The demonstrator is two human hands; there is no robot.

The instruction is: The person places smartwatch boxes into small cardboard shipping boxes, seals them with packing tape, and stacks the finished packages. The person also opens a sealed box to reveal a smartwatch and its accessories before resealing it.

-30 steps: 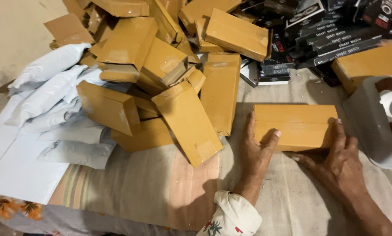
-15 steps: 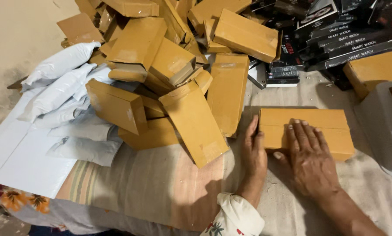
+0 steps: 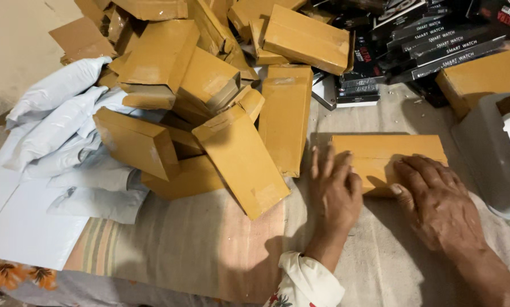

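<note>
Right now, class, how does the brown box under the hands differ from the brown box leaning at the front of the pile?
The box under the hands lies flat on the cloth; the leaning box is tilted against the pile. The left hand and right hand press on the flat box; nothing touches the leaning one. The flat box lies crosswise, the leaning one diagonally. Both are plain brown cardboard, closed and oblong.

Mustard-brown cardboard boxes [image 3: 388, 159], pale grey-white mailer bags [image 3: 61, 131], black retail boxes [image 3: 436, 40] — beige cloth [image 3: 209, 244], floral-print cuff [image 3: 306, 284].

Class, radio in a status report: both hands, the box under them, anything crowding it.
Left hand flat on flat brown cardboard box, fingers spread. Right hand pressing its near edge. Heap of brown boxes close on the left, grey tape dispenser on the right.
</note>
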